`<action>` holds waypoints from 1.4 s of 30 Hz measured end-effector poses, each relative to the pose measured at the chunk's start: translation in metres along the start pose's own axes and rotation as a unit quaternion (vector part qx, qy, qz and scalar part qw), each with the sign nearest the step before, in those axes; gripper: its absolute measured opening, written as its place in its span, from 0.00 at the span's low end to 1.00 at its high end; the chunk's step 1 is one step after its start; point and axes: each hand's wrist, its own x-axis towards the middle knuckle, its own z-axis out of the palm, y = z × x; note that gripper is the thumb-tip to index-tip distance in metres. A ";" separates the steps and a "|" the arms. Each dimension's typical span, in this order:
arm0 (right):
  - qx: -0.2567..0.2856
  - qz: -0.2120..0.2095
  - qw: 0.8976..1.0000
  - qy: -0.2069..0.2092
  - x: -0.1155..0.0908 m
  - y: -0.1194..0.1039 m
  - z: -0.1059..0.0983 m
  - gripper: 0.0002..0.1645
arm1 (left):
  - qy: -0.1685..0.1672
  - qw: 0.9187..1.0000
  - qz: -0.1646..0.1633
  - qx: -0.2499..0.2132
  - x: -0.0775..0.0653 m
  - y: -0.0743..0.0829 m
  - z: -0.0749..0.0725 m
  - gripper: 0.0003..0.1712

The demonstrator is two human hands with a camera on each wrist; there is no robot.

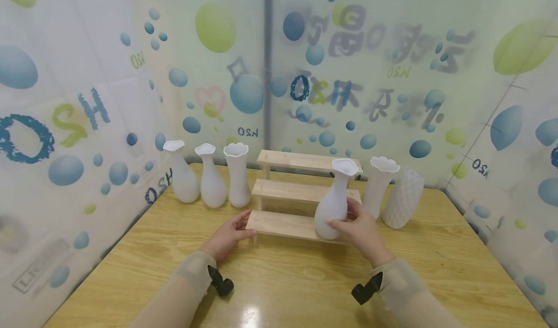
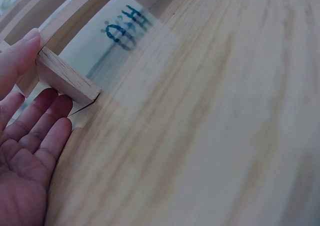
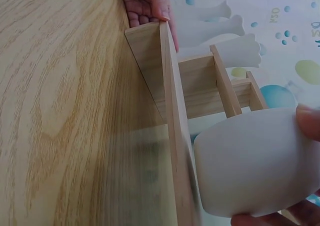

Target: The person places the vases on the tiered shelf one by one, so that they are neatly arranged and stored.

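Observation:
My right hand grips the round body of a white vase with a narrow neck and flared, wavy rim. The vase stands nearly upright, its base at the right part of the lowest step of a three-step wooden shelf stand. In the right wrist view, the vase's smooth lower body sits close beside the bottom board, thumb and fingers around it. My left hand holds the left end of that lowest step. In the left wrist view its thumb lies on the board edge, the other fingers by the leg.
Left of the stand are a fluted-rim vase and two narrow-necked vases. Right of it stand another fluted vase and a textured vase. Printed curtains enclose the wooden table at the back and sides.

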 end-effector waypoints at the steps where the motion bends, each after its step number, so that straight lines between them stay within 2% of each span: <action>1: 0.001 -0.001 1.000 0.000 0.000 0.000 0.001 0.48 | 0.001 1.000 -0.001 -0.001 0.000 0.000 0.000 0.47; 10: -0.001 -0.001 1.000 -0.006 0.001 -0.002 0.007 0.49 | 0.006 1.000 -0.012 -0.008 -0.001 0.002 0.000 0.48; 29: 0.011 0.009 1.000 -0.023 0.003 -0.009 0.019 0.51 | -0.002 1.000 -0.003 0.003 -0.001 0.002 0.000 0.46; 42: -0.010 -0.008 1.000 -0.028 0.006 -0.006 0.021 0.50 | -0.003 1.000 -0.009 0.001 0.000 0.001 -0.001 0.46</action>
